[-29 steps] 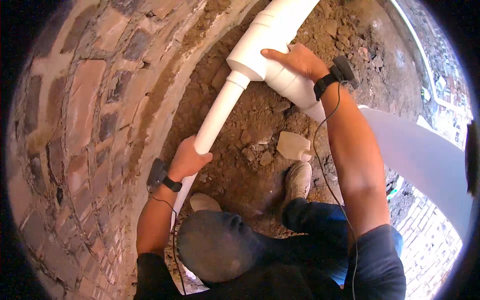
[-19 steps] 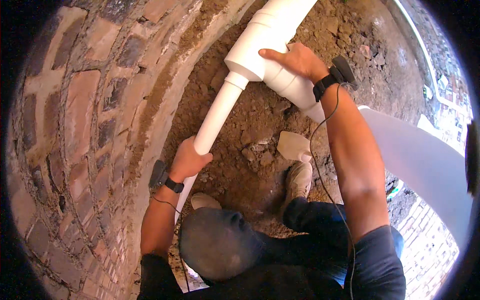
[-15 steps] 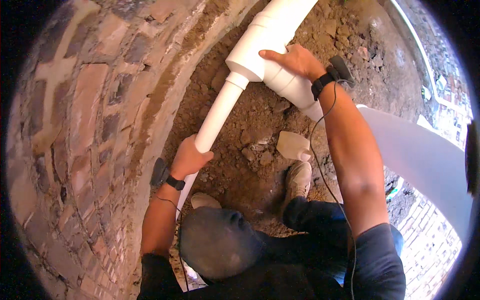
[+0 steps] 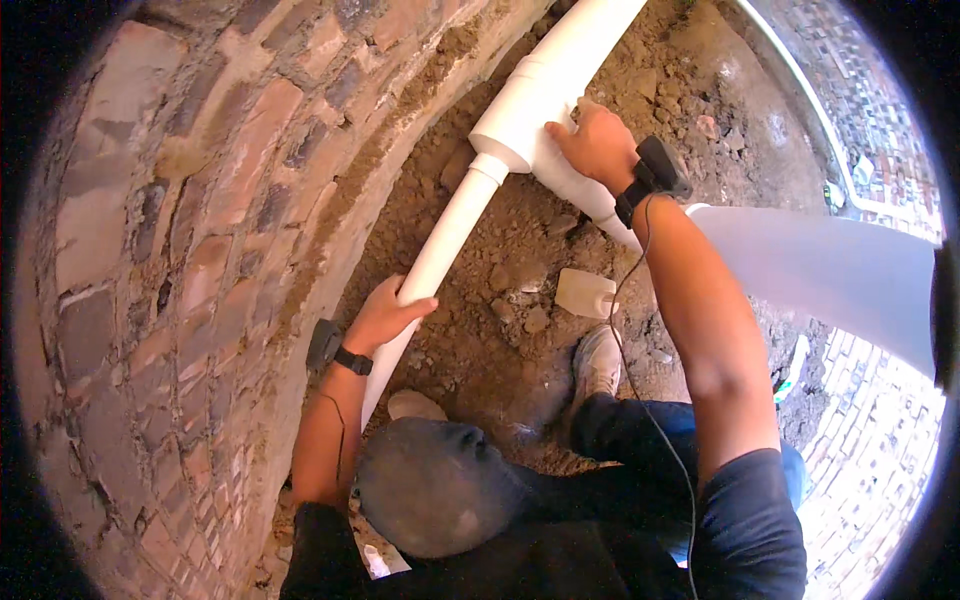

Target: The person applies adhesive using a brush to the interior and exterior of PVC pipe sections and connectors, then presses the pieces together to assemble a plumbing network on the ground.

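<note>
A slim white pipe point(image 4: 440, 240) runs diagonally beside the brick wall. Its upper end fits into a wide white branched pipe fitting point(image 4: 520, 110). My left hand point(image 4: 385, 318) is closed round the slim pipe, thumb across its top. Higher up and to the right, my right hand point(image 4: 600, 148) grips the fitting where its side branch point(image 4: 568, 185) leaves the body. The fingertips of that hand are partly hidden behind the fitting. The branch slants down to the right and passes under my right forearm. Both wrists carry black bands with small devices.
A rough brick wall point(image 4: 200, 250) rises close on my left. A thick pale pipe point(image 4: 820, 265) extends to the right beyond my forearm. On the loose soil point(image 4: 490, 330) lies a small translucent plastic container point(image 4: 586, 293), near my shoe point(image 4: 600, 362). A thin cable hangs from my right wrist.
The fitting appears to have turned, its side branch now looking narrower and lower. My right thumb has slid off the body toward the branch. My left hand still holds the slim pipe.
</note>
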A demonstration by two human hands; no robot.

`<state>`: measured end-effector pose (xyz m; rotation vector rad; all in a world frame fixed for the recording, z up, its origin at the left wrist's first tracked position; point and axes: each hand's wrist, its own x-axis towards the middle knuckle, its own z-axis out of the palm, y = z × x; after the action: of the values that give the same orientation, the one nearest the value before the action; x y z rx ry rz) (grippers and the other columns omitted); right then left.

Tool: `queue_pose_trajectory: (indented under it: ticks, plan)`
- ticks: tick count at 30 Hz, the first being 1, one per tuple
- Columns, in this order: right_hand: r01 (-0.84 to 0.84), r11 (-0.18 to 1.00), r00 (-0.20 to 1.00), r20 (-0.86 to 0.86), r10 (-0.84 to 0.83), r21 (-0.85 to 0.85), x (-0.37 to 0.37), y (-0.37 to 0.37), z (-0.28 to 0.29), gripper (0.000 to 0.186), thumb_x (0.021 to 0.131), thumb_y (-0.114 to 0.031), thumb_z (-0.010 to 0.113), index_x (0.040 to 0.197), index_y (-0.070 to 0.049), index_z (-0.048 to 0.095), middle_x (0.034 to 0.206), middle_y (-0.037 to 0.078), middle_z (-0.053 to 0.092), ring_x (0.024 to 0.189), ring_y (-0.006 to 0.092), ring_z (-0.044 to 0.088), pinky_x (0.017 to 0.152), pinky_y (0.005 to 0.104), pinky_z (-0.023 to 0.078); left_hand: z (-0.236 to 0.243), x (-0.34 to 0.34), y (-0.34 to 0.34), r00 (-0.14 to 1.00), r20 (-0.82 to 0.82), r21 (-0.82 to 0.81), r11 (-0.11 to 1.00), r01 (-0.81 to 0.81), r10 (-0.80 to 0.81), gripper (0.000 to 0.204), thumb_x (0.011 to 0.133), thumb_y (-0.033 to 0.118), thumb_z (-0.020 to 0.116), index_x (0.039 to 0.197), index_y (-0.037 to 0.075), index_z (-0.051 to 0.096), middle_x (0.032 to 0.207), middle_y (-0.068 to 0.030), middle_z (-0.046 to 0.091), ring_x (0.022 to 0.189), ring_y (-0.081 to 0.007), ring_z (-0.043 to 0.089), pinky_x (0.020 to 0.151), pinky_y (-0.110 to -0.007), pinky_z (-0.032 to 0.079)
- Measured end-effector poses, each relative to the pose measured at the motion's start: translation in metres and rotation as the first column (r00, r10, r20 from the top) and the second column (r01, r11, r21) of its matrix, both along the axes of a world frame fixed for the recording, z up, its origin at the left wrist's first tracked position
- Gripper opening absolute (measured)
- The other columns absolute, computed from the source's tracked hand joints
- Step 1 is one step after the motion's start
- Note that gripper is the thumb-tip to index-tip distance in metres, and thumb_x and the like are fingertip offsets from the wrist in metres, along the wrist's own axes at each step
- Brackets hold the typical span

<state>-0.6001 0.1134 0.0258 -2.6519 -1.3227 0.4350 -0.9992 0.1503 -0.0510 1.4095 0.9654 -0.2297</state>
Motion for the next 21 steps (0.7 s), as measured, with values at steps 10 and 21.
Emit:
queue_pose_trajectory:
  ticks: [10,21]
  plan:
    - [-0.304,0.870,0.950,-0.188,0.248,-0.388,-0.071,-0.066,0.107,0.050,0.086,-0.033,0.071,0.122,0.001,0.063,0.114,0.029,0.066,0.112,0.0412,0.063,0.096,0.0496,0.050,0.033,-0.052,-0.015,0.996,-0.082,0.102,0.994,0.041,-0.032,0.058,0.090,0.034,0.075,0.125,-0.008,0.056,0.109,-0.0164,0.070,0.096,-0.0213,0.069,0.084,-0.035,0.054]
    - [-0.611,0.791,0.792,-0.051,0.609,-0.045,-0.096,-0.263,0.318,0.043,0.078,-0.030,0.077,0.109,-0.001,0.069,0.106,0.015,0.070,0.098,0.0310,0.067,0.090,0.0464,0.051,0.283,-0.056,-0.076,0.978,0.041,0.681,0.722,0.122,-0.204,0.053,0.081,0.024,0.075,0.123,-0.004,0.059,0.128,-0.0247,0.062,0.123,-0.0422,0.057,0.109,-0.048,0.041]
